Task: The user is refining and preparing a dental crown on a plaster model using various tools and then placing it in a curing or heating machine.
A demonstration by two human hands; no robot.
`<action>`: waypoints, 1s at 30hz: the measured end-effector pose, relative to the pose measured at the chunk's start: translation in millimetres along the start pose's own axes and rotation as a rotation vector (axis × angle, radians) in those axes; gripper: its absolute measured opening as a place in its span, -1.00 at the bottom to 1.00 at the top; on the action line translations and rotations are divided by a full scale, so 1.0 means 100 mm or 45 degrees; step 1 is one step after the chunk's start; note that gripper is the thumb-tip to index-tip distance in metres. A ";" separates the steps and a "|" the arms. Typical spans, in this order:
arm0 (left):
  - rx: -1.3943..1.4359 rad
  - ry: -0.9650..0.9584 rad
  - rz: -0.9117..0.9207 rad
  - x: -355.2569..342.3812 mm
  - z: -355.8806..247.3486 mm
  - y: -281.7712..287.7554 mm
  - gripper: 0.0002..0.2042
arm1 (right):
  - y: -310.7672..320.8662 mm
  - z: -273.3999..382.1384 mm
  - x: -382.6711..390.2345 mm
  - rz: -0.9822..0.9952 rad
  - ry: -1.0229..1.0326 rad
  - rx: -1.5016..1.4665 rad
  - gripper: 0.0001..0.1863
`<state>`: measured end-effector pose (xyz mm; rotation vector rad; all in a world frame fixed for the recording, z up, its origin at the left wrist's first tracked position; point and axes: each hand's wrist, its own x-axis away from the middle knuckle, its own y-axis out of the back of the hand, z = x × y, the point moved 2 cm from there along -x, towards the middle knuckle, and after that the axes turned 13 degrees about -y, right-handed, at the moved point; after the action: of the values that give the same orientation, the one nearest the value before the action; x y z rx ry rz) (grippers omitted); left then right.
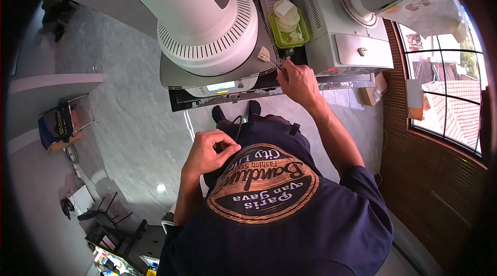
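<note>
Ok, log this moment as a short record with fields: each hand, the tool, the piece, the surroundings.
right hand: grips thin tweezers, reaching toward the white domed machine
tweezers: tips at a small pale piece on the machine's platform
left hand: closed against the dark shirt; whether it holds anything cannot be told
green tray: holds pale round pieces, behind the right hand
grey box machine: right of the tray

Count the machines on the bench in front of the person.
2: a white round machine at left, a grey box-shaped machine at right, green tray between. Others may be hidden.
</note>
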<state>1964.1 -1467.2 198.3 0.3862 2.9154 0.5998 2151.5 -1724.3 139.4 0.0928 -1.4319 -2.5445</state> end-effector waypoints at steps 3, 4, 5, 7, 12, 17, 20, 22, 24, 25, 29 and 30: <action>-0.003 0.023 0.020 0.02 0.03 -0.05 -0.83 | 0.01 0.00 0.02 0.002 -0.013 -0.001 -0.78; -0.001 0.022 0.008 0.03 0.05 -0.07 -0.83 | 0.00 -0.02 0.02 0.003 -0.017 -0.006 -0.78; -0.001 0.021 0.009 0.03 0.05 -0.07 -0.83 | -0.01 -0.03 0.02 0.003 -0.020 -0.012 -0.78; 0.000 0.020 0.006 0.02 0.05 -0.07 -0.83 | -0.01 -0.03 0.03 0.003 -0.039 0.000 -0.78; 0.000 0.053 0.014 0.01 0.02 -0.06 -0.82 | -0.01 -0.02 0.02 0.015 -0.061 0.036 -0.76; -0.014 0.075 0.050 0.01 -0.01 -0.09 -0.81 | 0.04 0.00 0.02 -0.024 -0.054 0.087 -0.75; -0.008 0.070 0.051 0.01 0.00 -0.12 -0.80 | 0.05 0.00 0.02 -0.029 -0.023 0.071 -0.76; -0.011 0.025 0.015 0.04 0.04 -0.14 -0.81 | 0.04 0.00 0.01 -0.037 0.001 0.058 -0.76; -0.009 0.025 0.008 0.04 0.03 -0.15 -0.81 | 0.05 0.00 0.01 -0.047 0.024 0.043 -0.76; -0.006 0.026 0.001 0.04 0.03 -0.15 -0.81 | 0.04 0.00 0.01 -0.050 0.027 0.040 -0.76; -0.014 -0.004 -0.006 0.03 0.04 -0.15 -0.81 | 0.06 0.01 0.02 -0.042 0.028 0.042 -0.77; -0.015 0.002 0.004 0.03 0.04 -0.16 -0.80 | 0.06 0.01 0.01 -0.043 0.028 0.042 -0.77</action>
<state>1958.3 -1478.6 187.8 0.3888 2.9118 0.6172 2151.1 -1726.4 144.9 0.1515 -1.4765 -2.5389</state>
